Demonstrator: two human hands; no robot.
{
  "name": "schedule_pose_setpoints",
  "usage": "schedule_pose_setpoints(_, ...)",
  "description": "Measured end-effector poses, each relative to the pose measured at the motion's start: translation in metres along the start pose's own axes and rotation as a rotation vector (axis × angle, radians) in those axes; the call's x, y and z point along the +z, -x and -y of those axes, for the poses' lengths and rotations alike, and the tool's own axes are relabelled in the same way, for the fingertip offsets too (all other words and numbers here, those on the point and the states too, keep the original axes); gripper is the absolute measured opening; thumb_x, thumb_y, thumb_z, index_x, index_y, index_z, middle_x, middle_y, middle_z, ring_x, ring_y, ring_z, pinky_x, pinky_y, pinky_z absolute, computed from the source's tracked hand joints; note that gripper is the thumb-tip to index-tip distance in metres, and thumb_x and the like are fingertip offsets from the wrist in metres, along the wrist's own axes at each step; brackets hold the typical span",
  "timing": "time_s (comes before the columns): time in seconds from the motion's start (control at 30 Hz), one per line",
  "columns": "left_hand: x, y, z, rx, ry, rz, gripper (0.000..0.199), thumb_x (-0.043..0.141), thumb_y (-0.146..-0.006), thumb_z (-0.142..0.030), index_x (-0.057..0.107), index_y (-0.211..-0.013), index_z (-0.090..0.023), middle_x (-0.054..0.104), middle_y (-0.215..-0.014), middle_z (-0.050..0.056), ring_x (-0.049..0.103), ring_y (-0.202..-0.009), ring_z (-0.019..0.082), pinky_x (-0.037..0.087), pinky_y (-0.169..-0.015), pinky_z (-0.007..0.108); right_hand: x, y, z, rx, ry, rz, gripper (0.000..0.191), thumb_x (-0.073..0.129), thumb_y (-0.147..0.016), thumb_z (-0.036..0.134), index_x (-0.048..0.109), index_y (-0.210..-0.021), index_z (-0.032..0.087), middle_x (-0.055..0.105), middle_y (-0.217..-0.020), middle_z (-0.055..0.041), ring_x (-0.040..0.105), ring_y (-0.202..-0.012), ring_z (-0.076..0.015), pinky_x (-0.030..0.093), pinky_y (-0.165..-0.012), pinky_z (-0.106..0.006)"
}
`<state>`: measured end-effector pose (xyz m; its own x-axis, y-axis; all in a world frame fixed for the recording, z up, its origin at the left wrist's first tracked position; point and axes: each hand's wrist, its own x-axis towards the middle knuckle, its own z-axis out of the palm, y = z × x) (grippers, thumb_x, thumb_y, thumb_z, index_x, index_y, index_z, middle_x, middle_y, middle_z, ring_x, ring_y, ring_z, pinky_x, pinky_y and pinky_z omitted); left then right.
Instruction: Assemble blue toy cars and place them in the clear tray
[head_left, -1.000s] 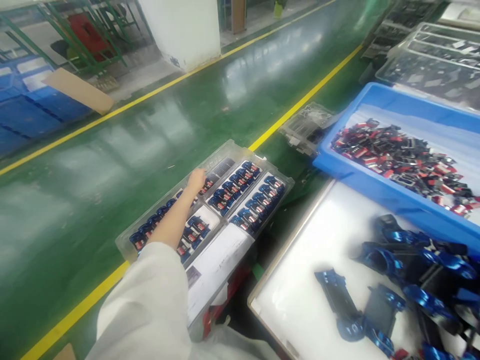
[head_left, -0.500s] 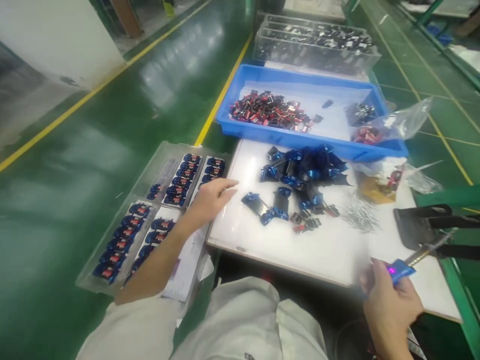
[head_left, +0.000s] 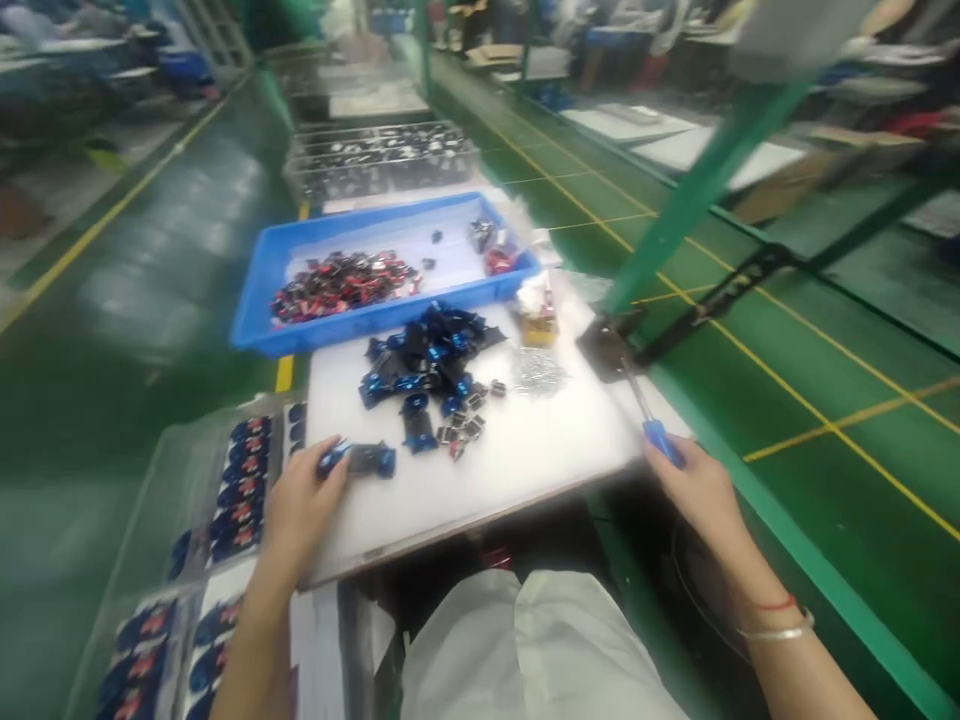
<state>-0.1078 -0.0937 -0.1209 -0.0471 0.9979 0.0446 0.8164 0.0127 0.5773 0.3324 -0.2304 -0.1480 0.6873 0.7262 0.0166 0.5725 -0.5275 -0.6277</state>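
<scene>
Two bare hands at a smooth white board [head_left: 525, 450], faintly glossy, with a thin, straight front edge. At its back stands a shallow rectangular tub [head_left: 262, 285] of blue plastic, holding a loose mound of small red, black and shiny clips [head_left: 341, 290]. Nearer, a jumbled heap [head_left: 427, 350] mixes black panels with lustrous blue ends; beside it lie squarish metallic fittings [head_left: 469, 425] and a spread of thin, silvery pins [head_left: 538, 372]. Left of the board, a clear tray [head_left: 154, 510] with compartments bears rows of blue units [head_left: 244, 480] with red centres, softened by blur. The part [head_left: 367, 460] is oblong: a flat, dark middle between two wider, metallic-blue ends. It is at the board's left side, near the heap; whether its underside touches the board cannot be told. The left hand [head_left: 304, 500] is narrow, thumb and fingers pinched about the part's left end, the right end free. The right hand [head_left: 697, 485], near the board's right end, is closed round the blue handle of a tool [head_left: 655, 433], whose slender metal shaft points toward a dark bracket [head_left: 602, 350]
</scene>
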Motion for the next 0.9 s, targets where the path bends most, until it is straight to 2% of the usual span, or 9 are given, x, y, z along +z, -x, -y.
schedule_pose_setpoints(0.07, -0.006, 0.002, -0.005, -0.113, 0.119, -0.025, 0.050, 0.059, -0.072, -0.050, 0.069, -0.110, -0.019, 0.071, -0.103, 0.009, 0.069, -0.080, 0.027, 0.055, -0.085, 0.044, -0.005, -0.010, -0.007, -0.055, 0.098, 0.000, 0.049, 0.046, -0.074, 0.053, 0.072, -0.090, 0.015, 0.068, -0.080, -0.0108, 0.064, -0.074, -0.0304, 0.048, -0.065, -0.036)
schedule_pose_setpoints(0.13, -0.008, 0.008, -0.015, -0.212, 0.290, -0.059, 0.056, 0.064, -0.066, -0.054, 0.069, -0.112, -0.021, 0.071, -0.102, 0.006, 0.069, -0.071, 0.022, 0.058, -0.080, 0.040, -0.007, -0.020, -0.008, -0.075, 0.176, -0.001, 0.041, 0.046, -0.078, 0.043, 0.072, -0.090, 0.014, 0.068, -0.081, -0.0119, 0.064, -0.078, -0.0309, 0.047, -0.068, -0.036)
schedule_pose_setpoints(0.27, 0.000, 0.026, -0.040, -0.269, 0.542, -0.048, 0.058, 0.078, -0.057, -0.049, 0.070, -0.107, -0.019, 0.070, -0.104, 0.004, 0.068, -0.070, 0.017, 0.060, -0.074, 0.032, 0.001, -0.041, 0.000, -0.078, 0.215, -0.033, 0.034, 0.047, -0.085, 0.032, 0.073, -0.097, 0.013, 0.067, -0.085, -0.0142, 0.063, -0.083, -0.0325, 0.046, -0.071, -0.037)
schedule_pose_setpoints(0.43, 0.029, 0.044, -0.067, -0.263, 0.684, 0.193, 0.065, 0.083, -0.059, -0.044, 0.068, -0.116, -0.016, 0.071, -0.096, 0.005, 0.067, -0.072, 0.017, 0.063, -0.069, 0.031, 0.021, -0.064, 0.011, -0.094, 0.236, -0.063, 0.036, 0.048, -0.091, 0.029, 0.066, -0.119, 0.012, 0.066, -0.108, -0.0184, 0.060, -0.101, -0.0379, 0.047, -0.078, -0.041)
schedule_pose_setpoints(0.6, 0.061, 0.058, -0.086, -0.210, 0.764, 0.402, 0.052, 0.081, -0.068, -0.044, 0.071, -0.112, -0.018, 0.070, -0.113, 0.008, 0.069, -0.086, 0.020, 0.064, -0.072, 0.032, 0.034, -0.079, 0.009, -0.205, 0.264, -0.128, 0.034, 0.051, -0.093, 0.029, 0.061, -0.120, 0.011, 0.063, -0.110, -0.0206, 0.057, -0.104, -0.0394, 0.048, -0.086, -0.049)
schedule_pose_setpoints(0.73, 0.081, 0.061, -0.098, -0.149, 0.832, 0.494, 0.041, 0.077, -0.074, -0.040, 0.070, -0.109, -0.020, 0.070, -0.107, 0.007, 0.069, -0.093, 0.021, 0.064, -0.073, 0.031, 0.037, -0.078, 0.004, -0.313, 0.275, -0.232, 0.033, 0.053, -0.092, 0.027, 0.060, -0.119, 0.011, 0.062, -0.110, -0.0211, 0.055, -0.101, -0.0399, 0.046, -0.089, -0.053)
schedule_pose_setpoints(0.83, 0.092, 0.061, -0.106, -0.132, 0.891, 0.522, 0.040, 0.077, -0.074, -0.038, 0.067, -0.108, -0.019, 0.070, -0.098, 0.006, 0.069, -0.092, 0.021, 0.064, -0.073, 0.031, 0.042, -0.071, 0.009, -0.490, 0.162, -0.266, 0.024, 0.048, -0.094, 0.021, 0.062, -0.112, 0.016, 0.063, -0.105, -0.0167, 0.056, -0.100, -0.0365, 0.045, -0.090, -0.051)
schedule_pose_setpoints(0.9, 0.098, 0.060, -0.110, -0.140, 0.908, 0.539, 0.041, 0.078, -0.073, -0.038, 0.066, -0.106, -0.018, 0.070, -0.093, 0.005, 0.069, -0.090, 0.021, 0.064, -0.072, 0.032, 0.049, -0.066, 0.018, -0.682, 0.035, -0.184, 0.019, 0.046, -0.096, 0.018, 0.064, -0.103, 0.019, 0.064, -0.098, -0.0126, 0.058, -0.095, -0.0324, 0.046, -0.089, -0.047)
